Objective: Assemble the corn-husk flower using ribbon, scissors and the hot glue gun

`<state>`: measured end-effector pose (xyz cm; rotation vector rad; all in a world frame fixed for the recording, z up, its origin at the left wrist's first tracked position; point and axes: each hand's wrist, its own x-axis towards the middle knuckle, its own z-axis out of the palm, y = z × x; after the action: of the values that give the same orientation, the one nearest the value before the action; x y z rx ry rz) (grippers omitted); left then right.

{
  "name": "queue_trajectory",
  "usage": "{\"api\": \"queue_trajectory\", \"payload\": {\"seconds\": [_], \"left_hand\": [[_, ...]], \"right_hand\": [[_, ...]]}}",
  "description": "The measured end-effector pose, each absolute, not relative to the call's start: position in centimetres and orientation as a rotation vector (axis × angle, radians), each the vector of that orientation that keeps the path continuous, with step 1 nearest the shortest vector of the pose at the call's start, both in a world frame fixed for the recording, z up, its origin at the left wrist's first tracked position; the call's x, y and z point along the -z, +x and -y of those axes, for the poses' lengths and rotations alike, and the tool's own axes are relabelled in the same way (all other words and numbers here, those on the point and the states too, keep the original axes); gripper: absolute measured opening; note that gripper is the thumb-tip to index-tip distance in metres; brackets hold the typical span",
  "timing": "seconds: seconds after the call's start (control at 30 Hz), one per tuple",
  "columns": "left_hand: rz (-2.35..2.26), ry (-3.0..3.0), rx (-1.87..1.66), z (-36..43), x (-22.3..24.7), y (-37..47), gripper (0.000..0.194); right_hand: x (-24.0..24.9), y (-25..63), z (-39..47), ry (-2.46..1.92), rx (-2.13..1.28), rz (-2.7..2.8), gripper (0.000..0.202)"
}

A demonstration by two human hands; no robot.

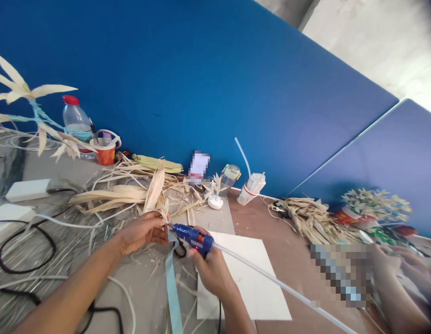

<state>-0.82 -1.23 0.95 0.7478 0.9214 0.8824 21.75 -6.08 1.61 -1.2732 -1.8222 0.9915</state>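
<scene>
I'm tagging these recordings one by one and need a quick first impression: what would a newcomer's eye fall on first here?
Probably the big blue panel across the upper view. Then, near the middle, the blue glue gun in the right hand, a long pale stick running from its back, its front pointing toward the left hand. At far left, a spray of pale flowers stands out.

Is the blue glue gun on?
Probably on: a small red light glows on the glue gun in the right hand.
</scene>
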Motion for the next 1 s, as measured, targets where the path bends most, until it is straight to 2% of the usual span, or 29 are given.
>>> {"api": "queue_trajectory", "payload": {"seconds": [0.47,1.0], "left_hand": [[-0.937,0.768,-0.847,1.21,-1.16,-0.45,0.020],[-0.992,0.814,-0.855,1.18,-1.07,-0.51,0.026]], "right_hand": [[-1.19,21.71,6.32,-1.334,-0.874,1.850,0.054],[-1.45,21.78,6.37,-1.311,-0.953,1.816,0.050]]}}
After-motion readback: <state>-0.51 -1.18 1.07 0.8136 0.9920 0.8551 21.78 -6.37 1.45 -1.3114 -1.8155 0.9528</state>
